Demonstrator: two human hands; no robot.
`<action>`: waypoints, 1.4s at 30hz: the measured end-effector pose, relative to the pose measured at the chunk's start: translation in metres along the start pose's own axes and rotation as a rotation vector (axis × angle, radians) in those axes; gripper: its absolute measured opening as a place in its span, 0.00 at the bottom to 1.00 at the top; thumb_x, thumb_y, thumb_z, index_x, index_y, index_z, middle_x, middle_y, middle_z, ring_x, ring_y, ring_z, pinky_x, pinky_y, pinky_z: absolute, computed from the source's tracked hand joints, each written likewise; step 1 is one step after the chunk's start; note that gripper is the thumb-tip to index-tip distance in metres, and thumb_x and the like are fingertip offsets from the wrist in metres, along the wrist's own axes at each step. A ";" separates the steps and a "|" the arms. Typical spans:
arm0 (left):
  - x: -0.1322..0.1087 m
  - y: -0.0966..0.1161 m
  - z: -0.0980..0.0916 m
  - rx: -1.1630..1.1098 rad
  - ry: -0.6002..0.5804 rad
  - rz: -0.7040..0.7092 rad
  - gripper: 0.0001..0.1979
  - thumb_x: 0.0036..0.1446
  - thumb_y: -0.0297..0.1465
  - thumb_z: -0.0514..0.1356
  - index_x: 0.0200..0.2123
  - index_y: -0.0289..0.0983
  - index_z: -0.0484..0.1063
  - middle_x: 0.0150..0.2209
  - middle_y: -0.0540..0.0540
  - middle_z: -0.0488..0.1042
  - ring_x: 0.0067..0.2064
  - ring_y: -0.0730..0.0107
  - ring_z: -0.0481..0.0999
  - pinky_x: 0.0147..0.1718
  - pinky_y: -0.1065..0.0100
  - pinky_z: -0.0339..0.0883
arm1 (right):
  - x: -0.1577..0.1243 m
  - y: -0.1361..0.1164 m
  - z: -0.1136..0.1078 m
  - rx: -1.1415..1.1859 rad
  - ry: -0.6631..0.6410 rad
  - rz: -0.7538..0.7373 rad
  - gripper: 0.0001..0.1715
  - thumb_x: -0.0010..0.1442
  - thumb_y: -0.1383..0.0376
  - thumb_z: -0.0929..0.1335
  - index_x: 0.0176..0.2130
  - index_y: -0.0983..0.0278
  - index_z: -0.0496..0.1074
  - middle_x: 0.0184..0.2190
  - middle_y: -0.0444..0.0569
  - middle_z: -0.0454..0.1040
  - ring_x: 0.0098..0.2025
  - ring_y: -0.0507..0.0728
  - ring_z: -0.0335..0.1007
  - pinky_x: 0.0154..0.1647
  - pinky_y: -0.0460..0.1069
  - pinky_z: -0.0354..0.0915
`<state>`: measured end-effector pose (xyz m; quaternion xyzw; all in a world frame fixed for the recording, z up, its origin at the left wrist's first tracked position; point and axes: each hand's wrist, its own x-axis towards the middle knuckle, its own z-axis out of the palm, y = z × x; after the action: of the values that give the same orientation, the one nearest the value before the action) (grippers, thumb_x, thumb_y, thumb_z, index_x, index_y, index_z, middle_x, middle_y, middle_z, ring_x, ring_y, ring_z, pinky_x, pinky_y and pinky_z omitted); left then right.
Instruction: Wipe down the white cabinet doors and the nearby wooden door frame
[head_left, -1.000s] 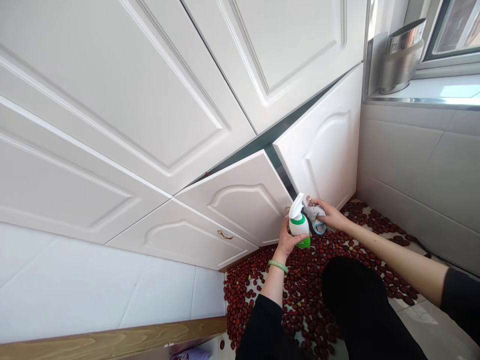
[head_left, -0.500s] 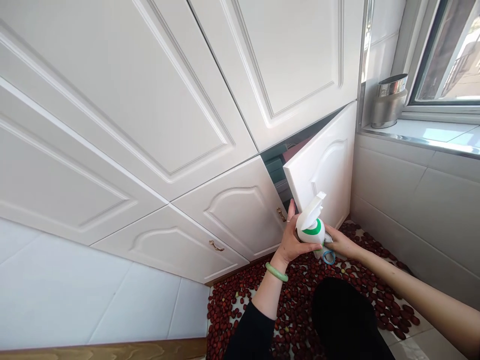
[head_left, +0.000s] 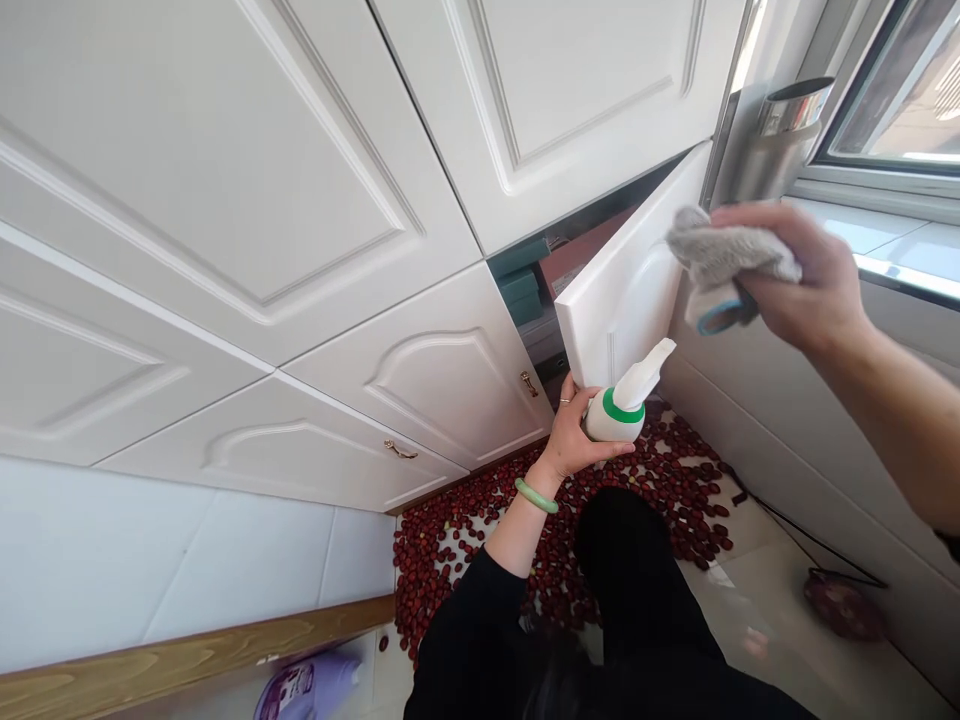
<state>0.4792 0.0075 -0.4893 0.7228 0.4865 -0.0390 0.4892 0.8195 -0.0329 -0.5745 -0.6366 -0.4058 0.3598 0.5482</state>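
Note:
My left hand [head_left: 574, 435] is wrapped round a white spray bottle [head_left: 615, 425] with a green band and a white trigger head. Its fingers also reach the lower free edge of a white cabinet door [head_left: 622, 280], which stands partly open. Raised in front of that door, my right hand [head_left: 814, 270] grips a crumpled grey cloth [head_left: 731, 265] with a blue loop. The cloth is slightly blurred, and I cannot tell whether it touches the door. Inside the cabinet, green boxes [head_left: 521, 290] and a pink box [head_left: 581, 250] show through the gap.
Dark red dates [head_left: 480, 520] cover the floor below the cabinets. A metal canister [head_left: 776, 145] stands on the window ledge at the right. At lower left, a purple bottle [head_left: 311, 685] lies by a wooden edge [head_left: 202, 645]. A dark cable [head_left: 802, 535] runs along the right wall.
My right hand has lifted the cloth from beside the spray bottle up and right, in front of the door. The door stands a little wider. My left hand keeps the bottle.

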 end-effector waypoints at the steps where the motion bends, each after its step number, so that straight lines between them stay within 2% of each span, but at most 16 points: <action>1: -0.001 0.003 0.004 0.006 -0.008 -0.002 0.49 0.38 0.63 0.85 0.57 0.42 0.81 0.72 0.37 0.62 0.77 0.32 0.67 0.78 0.32 0.65 | 0.017 -0.021 -0.004 -0.036 -0.013 -0.124 0.27 0.77 0.57 0.65 0.70 0.42 0.75 0.73 0.46 0.77 0.76 0.71 0.70 0.80 0.67 0.67; 4: -0.006 0.010 0.015 0.014 -0.012 -0.015 0.49 0.37 0.58 0.87 0.59 0.43 0.82 0.74 0.38 0.59 0.80 0.31 0.63 0.80 0.33 0.62 | 0.049 -0.074 0.005 -0.054 -0.252 -0.396 0.26 0.77 0.60 0.65 0.67 0.43 0.79 0.71 0.39 0.79 0.77 0.69 0.69 0.85 0.68 0.58; 6: -0.010 0.013 0.021 0.002 0.010 -0.019 0.49 0.38 0.57 0.88 0.60 0.43 0.81 0.75 0.37 0.58 0.82 0.31 0.60 0.82 0.33 0.59 | 0.055 -0.091 0.015 -0.052 -0.416 -0.413 0.27 0.74 0.61 0.66 0.66 0.48 0.81 0.70 0.40 0.80 0.74 0.71 0.71 0.83 0.71 0.58; 8: -0.012 0.015 0.025 -0.012 0.028 -0.019 0.49 0.38 0.56 0.88 0.60 0.42 0.81 0.76 0.37 0.58 0.82 0.31 0.59 0.82 0.32 0.58 | 0.057 -0.093 0.021 -0.078 -0.489 -0.347 0.29 0.70 0.63 0.68 0.66 0.49 0.81 0.69 0.41 0.81 0.73 0.71 0.71 0.82 0.71 0.59; 10: -0.014 0.016 0.027 -0.017 0.026 -0.025 0.50 0.36 0.55 0.88 0.60 0.42 0.81 0.76 0.36 0.59 0.81 0.30 0.61 0.82 0.31 0.59 | 0.060 -0.080 0.021 -0.116 -0.467 -0.301 0.30 0.67 0.65 0.68 0.65 0.51 0.83 0.65 0.43 0.83 0.71 0.71 0.71 0.79 0.69 0.63; 13: -0.014 0.017 0.027 -0.022 0.018 -0.034 0.50 0.36 0.55 0.88 0.60 0.43 0.82 0.76 0.36 0.59 0.81 0.29 0.62 0.81 0.30 0.60 | 0.078 -0.043 0.013 -0.178 -0.335 -0.244 0.29 0.65 0.69 0.68 0.61 0.56 0.84 0.61 0.47 0.85 0.68 0.70 0.71 0.76 0.66 0.66; 19: -0.014 0.020 0.027 -0.003 0.010 -0.049 0.48 0.38 0.50 0.89 0.62 0.43 0.82 0.77 0.35 0.64 0.85 0.27 0.54 0.80 0.30 0.60 | 0.146 0.045 -0.011 -0.348 -0.157 0.146 0.34 0.71 0.75 0.63 0.69 0.69 0.82 0.68 0.55 0.82 0.74 0.64 0.63 0.80 0.65 0.59; 23: -0.013 0.020 0.028 0.001 0.034 -0.053 0.48 0.38 0.50 0.89 0.62 0.42 0.82 0.74 0.34 0.68 0.84 0.27 0.57 0.79 0.29 0.62 | 0.164 0.063 -0.008 -0.402 -0.107 0.206 0.33 0.71 0.75 0.63 0.67 0.69 0.83 0.68 0.55 0.82 0.73 0.66 0.66 0.79 0.67 0.61; 25: -0.013 0.020 0.028 0.001 0.031 -0.071 0.49 0.37 0.50 0.89 0.61 0.42 0.82 0.72 0.34 0.68 0.84 0.27 0.56 0.79 0.30 0.63 | 0.149 0.047 0.001 -0.406 -0.060 0.137 0.30 0.66 0.76 0.65 0.60 0.66 0.86 0.62 0.54 0.86 0.69 0.70 0.71 0.75 0.69 0.67; 27: -0.013 0.021 0.028 -0.004 0.033 -0.092 0.48 0.37 0.51 0.89 0.60 0.41 0.82 0.72 0.33 0.68 0.83 0.26 0.58 0.78 0.31 0.63 | 0.122 0.018 0.011 -0.349 -0.077 -0.060 0.28 0.63 0.75 0.67 0.55 0.63 0.88 0.56 0.52 0.88 0.64 0.71 0.75 0.70 0.70 0.72; 30: -0.013 0.024 0.028 -0.032 0.050 -0.094 0.47 0.36 0.51 0.88 0.58 0.39 0.83 0.70 0.33 0.66 0.78 0.27 0.64 0.78 0.32 0.64 | 0.083 -0.022 0.022 -0.197 -0.224 -0.420 0.27 0.66 0.72 0.69 0.59 0.57 0.86 0.59 0.48 0.87 0.61 0.69 0.76 0.67 0.67 0.73; 32: -0.013 0.026 0.029 -0.053 0.055 -0.082 0.45 0.38 0.51 0.88 0.57 0.39 0.83 0.69 0.34 0.66 0.76 0.30 0.68 0.77 0.34 0.65 | 0.075 -0.025 0.026 -0.140 -0.250 -0.489 0.26 0.67 0.71 0.69 0.60 0.55 0.84 0.60 0.46 0.87 0.60 0.67 0.77 0.66 0.66 0.72; 35: -0.012 0.028 0.029 -0.054 0.061 -0.079 0.44 0.38 0.48 0.88 0.57 0.40 0.82 0.69 0.35 0.66 0.76 0.32 0.68 0.78 0.36 0.65 | 0.096 0.014 0.024 -0.154 -0.146 -0.390 0.21 0.69 0.70 0.69 0.57 0.58 0.84 0.59 0.50 0.87 0.59 0.67 0.75 0.67 0.66 0.69; 38: -0.012 0.029 0.029 -0.036 0.060 -0.087 0.43 0.37 0.46 0.88 0.57 0.40 0.82 0.70 0.36 0.65 0.75 0.33 0.69 0.77 0.37 0.66 | 0.134 0.069 0.018 -0.221 -0.001 -0.159 0.18 0.69 0.71 0.69 0.53 0.61 0.84 0.59 0.53 0.86 0.60 0.66 0.70 0.69 0.64 0.65; 40: -0.012 0.030 0.030 -0.035 0.062 -0.095 0.43 0.37 0.45 0.89 0.56 0.40 0.82 0.72 0.36 0.64 0.76 0.33 0.68 0.77 0.38 0.67 | 0.156 0.092 0.014 -0.299 0.054 0.017 0.21 0.67 0.76 0.68 0.53 0.63 0.84 0.60 0.55 0.86 0.61 0.66 0.67 0.68 0.62 0.63; 42: -0.012 0.031 0.030 -0.045 0.069 -0.109 0.43 0.37 0.46 0.89 0.56 0.40 0.82 0.74 0.35 0.62 0.77 0.33 0.67 0.78 0.39 0.66 | 0.168 0.099 0.009 -0.403 0.044 0.133 0.27 0.65 0.80 0.67 0.57 0.66 0.85 0.63 0.57 0.84 0.64 0.65 0.65 0.68 0.61 0.61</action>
<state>0.5078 -0.0242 -0.4776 0.6851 0.5424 -0.0296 0.4854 0.8927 0.1171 -0.6761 -0.7666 -0.4145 0.2929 0.3934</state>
